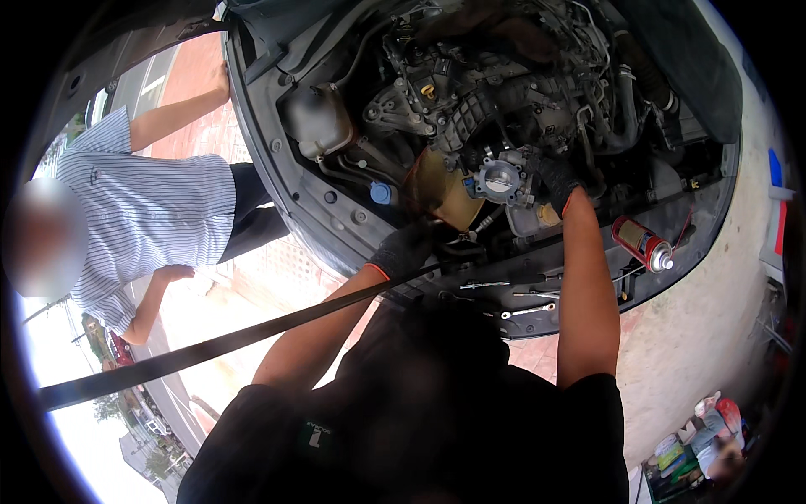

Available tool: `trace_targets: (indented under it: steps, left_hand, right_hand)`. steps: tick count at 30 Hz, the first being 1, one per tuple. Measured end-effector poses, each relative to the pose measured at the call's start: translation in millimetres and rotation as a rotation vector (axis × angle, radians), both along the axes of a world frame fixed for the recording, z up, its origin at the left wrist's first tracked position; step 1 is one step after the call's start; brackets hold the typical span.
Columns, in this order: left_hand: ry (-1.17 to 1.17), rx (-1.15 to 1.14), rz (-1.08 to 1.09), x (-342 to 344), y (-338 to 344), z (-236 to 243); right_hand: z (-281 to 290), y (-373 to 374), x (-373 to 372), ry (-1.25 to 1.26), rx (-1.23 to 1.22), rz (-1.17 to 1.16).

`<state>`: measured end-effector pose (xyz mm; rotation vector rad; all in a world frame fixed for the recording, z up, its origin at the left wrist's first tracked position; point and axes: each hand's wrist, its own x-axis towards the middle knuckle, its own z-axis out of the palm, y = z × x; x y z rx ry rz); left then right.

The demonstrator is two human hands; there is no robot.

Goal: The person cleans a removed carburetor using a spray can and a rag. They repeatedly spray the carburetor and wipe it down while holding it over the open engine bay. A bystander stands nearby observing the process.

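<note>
Both my hands wear dark gloves with orange-red cuffs and reach into an open engine bay. My right hand (557,178) is at the right side of a silver metal throttle body (501,181), its fingers curled against it. The round bore and plate of the throttle body face up toward me. My left hand (403,250) is low at the front of the bay, beside the lower edge of a yellowish-brown sheet-like piece (457,206). Its fingers blend into the dark parts, so their grip does not show.
A red spray can (642,244) lies on the front edge at right. Several wrenches (529,311) and other tools lie near me. A long dark bar (227,344) slants across at left. Coolant tank (319,122) and blue cap (381,193) are left; a person in a striped shirt (159,202) stands beyond.
</note>
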<state>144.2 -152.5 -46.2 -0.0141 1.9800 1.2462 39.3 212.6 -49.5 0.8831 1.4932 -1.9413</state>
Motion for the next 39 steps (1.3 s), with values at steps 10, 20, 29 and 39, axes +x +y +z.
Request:
trace_targets:
  steps: [10,20,29,39]
  left_hand:
    - [-0.050,0.234,0.438,-51.0,101.0,-41.6]
    - [0.182,0.072,0.211,-20.8,121.6,-79.6]
    - [0.084,0.112,0.306,-20.2,121.1,-48.4]
    - [0.389,-0.012,-0.084,-15.1,109.5,-82.4]
  right_hand:
    - [12.1,22.6,-29.6,-0.034,-0.108,0.225]
    - [-0.6,-73.5,-5.5,0.067,0.821,0.193]
    - [13.7,-78.6,-11.4,-0.078,1.089,0.429]
    - [12.5,-90.4,-27.4,-0.098,1.085,0.451]
